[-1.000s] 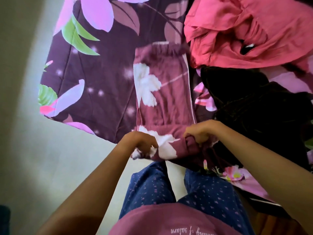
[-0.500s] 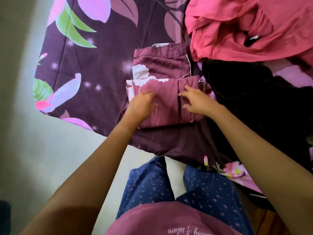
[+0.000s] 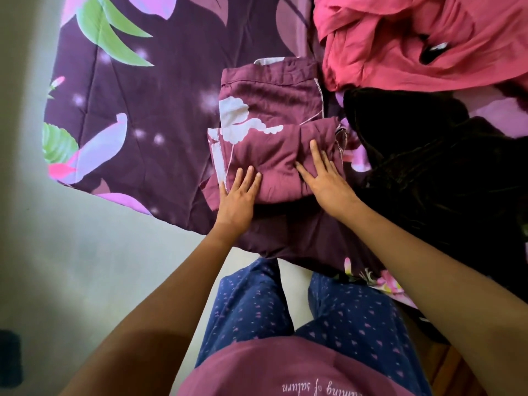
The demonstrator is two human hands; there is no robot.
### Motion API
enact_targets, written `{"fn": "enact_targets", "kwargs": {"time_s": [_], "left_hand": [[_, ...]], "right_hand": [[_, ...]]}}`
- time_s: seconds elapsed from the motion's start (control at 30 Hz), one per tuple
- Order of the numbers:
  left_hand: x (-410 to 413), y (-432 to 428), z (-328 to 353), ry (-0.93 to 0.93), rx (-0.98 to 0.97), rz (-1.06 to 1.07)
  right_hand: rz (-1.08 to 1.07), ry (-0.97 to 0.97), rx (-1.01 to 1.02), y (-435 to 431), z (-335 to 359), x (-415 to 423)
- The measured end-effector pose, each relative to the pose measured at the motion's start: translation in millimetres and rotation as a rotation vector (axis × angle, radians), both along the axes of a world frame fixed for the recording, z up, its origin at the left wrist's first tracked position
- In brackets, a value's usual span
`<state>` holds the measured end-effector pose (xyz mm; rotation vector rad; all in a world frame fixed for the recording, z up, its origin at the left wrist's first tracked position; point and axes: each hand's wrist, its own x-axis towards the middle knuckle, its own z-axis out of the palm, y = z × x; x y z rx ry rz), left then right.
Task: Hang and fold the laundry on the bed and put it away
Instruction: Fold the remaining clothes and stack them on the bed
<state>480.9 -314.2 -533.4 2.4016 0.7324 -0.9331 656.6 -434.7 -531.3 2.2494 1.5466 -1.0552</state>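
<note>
A maroon cloth with white flower print [image 3: 271, 110] lies folded on the bed near its front corner, the near half doubled over the far half. My left hand [image 3: 237, 195] lies flat on the fold's near left part, fingers straight. My right hand [image 3: 325, 178] presses flat on the near right part, fingers spread. A crumpled pink garment [image 3: 414, 44] sits at the back right. A black garment [image 3: 443, 167] lies in a heap right of the folded cloth, touching its edge.
The bed carries a dark purple cover with large pink and green leaves [image 3: 143, 110]; its corner ends just before my legs. Pale floor [image 3: 71, 267] spreads to the left and below. A wooden bed edge [image 3: 445, 367] shows at lower right.
Both hands lifted the cloth's near end from the bed edge and laid it over the far half. They have let go and now lie flat on the fold.
</note>
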Motion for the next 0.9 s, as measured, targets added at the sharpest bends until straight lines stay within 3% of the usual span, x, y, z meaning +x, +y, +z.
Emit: {"fn": "enact_targets", "kwargs": {"time_s": [0.13,0.27,0.37,0.43,0.53,0.67,0.77,0.9], "left_hand": [[13,16,43,0.168,-0.230,-0.128],[15,39,85,0.475,-0.606,-0.045],[25,57,87,0.397,-0.556,-0.108],[34,66,78,0.168,-0.343,-0.029],[40,73,60,-0.201,0.014,0.278],[34,47,59,-0.517,-0.043,0.675],[13,3,55,-0.489,-0.114,0.994],[-12,-56,37,-0.247,-0.410,1.674]], "right_hand": [[0.064,0.141,-0.233,-2,38,1],[0.138,0.512,-0.557,-2,65,9],[0.093,0.580,-0.454,8,64,24],[-0.078,0.457,-0.265,19,57,35],[-0.297,0.264,-0.016,35,40,49],[-0.248,0.265,-0.037,48,19,48],[-0.227,0.334,0.058,59,12,38],[-0.162,0.371,0.044,73,0,32]]}}
